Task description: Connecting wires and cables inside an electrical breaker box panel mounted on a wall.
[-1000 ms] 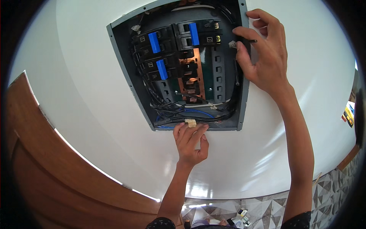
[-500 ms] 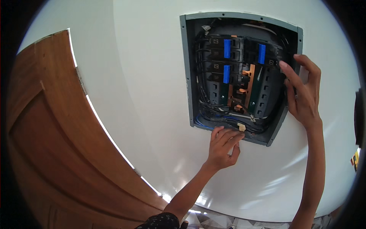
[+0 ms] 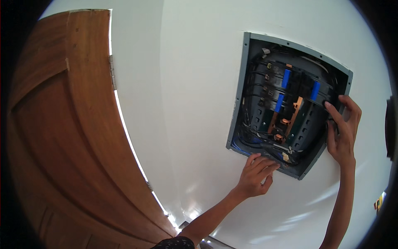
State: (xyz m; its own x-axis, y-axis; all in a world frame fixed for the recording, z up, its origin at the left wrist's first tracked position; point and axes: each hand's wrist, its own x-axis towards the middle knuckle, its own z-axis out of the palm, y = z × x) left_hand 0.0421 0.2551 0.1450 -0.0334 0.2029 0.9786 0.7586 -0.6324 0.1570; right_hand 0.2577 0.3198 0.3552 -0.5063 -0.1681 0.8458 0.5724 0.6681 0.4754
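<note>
A grey metal electrical panel [image 3: 240,79] is set in the white wall, with black breakers bearing blue toggles [image 3: 315,90], copper bars [image 3: 297,107] and black and blue wires [image 3: 257,141]. My left hand [image 3: 259,174] rests at the panel's lower rim, fingers bent and slightly apart, near the wire bundle and a small beige tag [image 3: 285,157]. At the right rim is my right hand [image 3: 344,128], its index finger reaching inside beside the breakers and its thumb lower, with space between them; whether a black wire touches them is unclear.
A wooden door [image 3: 66,145] with hinges fills the left side, beside white wall [image 3: 195,83]. Small yellow objects [image 3: 379,201] show at the far right edge, below a dark shape [image 3: 389,128]. A sliver of floor shows at the bottom.
The view has swung left, so panel and hands appear further right and lower, and more door shows. My hands stay at the same rims; my right index finger is slightly lower along the panel.
</note>
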